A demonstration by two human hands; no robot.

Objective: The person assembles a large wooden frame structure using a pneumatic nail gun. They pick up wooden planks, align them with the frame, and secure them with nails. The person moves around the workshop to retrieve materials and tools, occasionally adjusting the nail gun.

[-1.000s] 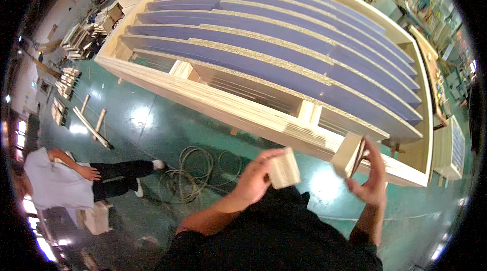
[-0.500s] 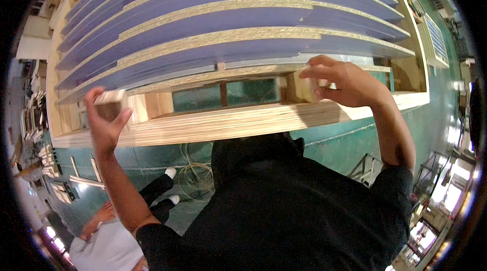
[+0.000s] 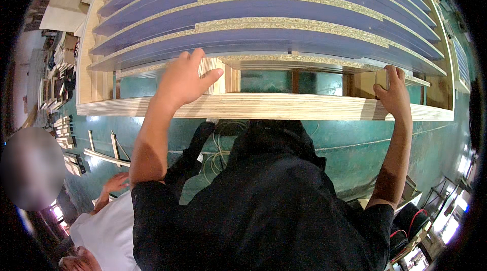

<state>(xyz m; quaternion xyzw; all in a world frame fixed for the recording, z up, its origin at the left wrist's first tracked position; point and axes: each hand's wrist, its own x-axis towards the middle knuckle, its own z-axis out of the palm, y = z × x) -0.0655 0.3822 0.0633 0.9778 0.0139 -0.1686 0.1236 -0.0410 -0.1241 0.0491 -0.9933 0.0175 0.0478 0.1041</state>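
My left hand (image 3: 183, 81) is closed on a light plywood block (image 3: 218, 70), thumb on its near side and fingertips over its top. That block sits between the crate's front rail (image 3: 269, 106) and the nearest board. Farther right, my right hand (image 3: 395, 91) has its thumb and fingers around another wood block (image 3: 381, 77), just behind the same rail. Several blue-faced chipboard panels (image 3: 289, 43) stand in rows inside the wooden crate, their raw speckled edges upward.
A co-worker in a white shirt (image 3: 106, 230) is at the lower left, one hand (image 3: 117, 182) raised. Coiled hose (image 3: 217, 157) lies on the green floor beneath the rail. Timber pieces (image 3: 104, 157) lie at the left, and stacked boards (image 3: 63, 12) stand beyond the crate's left side.
My left hand has moved right along the rail with its block, down against the nearest panel. My right hand, earlier loosely spread, now grips the right block. The view has shifted.
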